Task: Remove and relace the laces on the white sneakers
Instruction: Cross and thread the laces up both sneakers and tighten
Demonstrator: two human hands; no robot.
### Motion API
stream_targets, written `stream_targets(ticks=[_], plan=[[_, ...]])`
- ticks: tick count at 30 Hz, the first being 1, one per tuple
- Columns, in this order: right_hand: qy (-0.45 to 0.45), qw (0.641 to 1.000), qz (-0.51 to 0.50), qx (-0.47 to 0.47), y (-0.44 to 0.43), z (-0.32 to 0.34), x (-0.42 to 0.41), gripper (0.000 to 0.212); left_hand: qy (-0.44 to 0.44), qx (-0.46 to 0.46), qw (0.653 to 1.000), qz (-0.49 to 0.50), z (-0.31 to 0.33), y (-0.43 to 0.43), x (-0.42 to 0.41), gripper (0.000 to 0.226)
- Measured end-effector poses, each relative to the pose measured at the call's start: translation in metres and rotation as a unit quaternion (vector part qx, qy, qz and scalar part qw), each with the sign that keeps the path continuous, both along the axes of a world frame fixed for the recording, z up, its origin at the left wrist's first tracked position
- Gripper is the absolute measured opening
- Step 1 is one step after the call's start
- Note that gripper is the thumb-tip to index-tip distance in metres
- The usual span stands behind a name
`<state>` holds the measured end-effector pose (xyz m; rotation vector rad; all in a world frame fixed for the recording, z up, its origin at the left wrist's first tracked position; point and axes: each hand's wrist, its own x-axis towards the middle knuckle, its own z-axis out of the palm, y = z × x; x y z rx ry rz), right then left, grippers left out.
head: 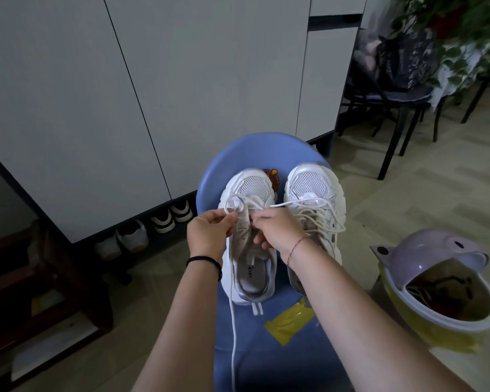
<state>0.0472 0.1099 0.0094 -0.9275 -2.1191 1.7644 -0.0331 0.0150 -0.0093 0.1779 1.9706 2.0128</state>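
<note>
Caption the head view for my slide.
Over one white sneaker, left hand and right hand pinch the lace; the laced sneaker sits beside it on a blue seat.

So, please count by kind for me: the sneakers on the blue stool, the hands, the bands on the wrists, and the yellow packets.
White sneakers: 2, the sneaker being laced and the other sneaker beside it
Hands: 2, left hand and right hand, both pinching the lace
Wrist bands: 2, black band and red string
Yellow packet: 1
Total: 7
</note>
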Motion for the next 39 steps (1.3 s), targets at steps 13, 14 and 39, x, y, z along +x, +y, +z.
stream_targets(ticks=[13, 14, 39], plan=[[0.027, 0.997, 0.008, -0.074, 0.003, -0.005, -0.009, 0.04, 0.104, -0.077, 0.992, -0.011, -0.005, 0.003, -0.007, 0.009], [0.027, 0.997, 0.01, -0.072, 0.003, -0.004, -0.009, 0.041, 0.107, -0.082, 0.991, -0.011, -0.004, 0.002, -0.007, 0.009], [0.046, 0.993, -0.021, -0.11, 0.001, -0.012, -0.013, 0.023, 0.009, -0.075, 0.985, -0.153, -0.007, -0.009, -0.002, 0.045]])
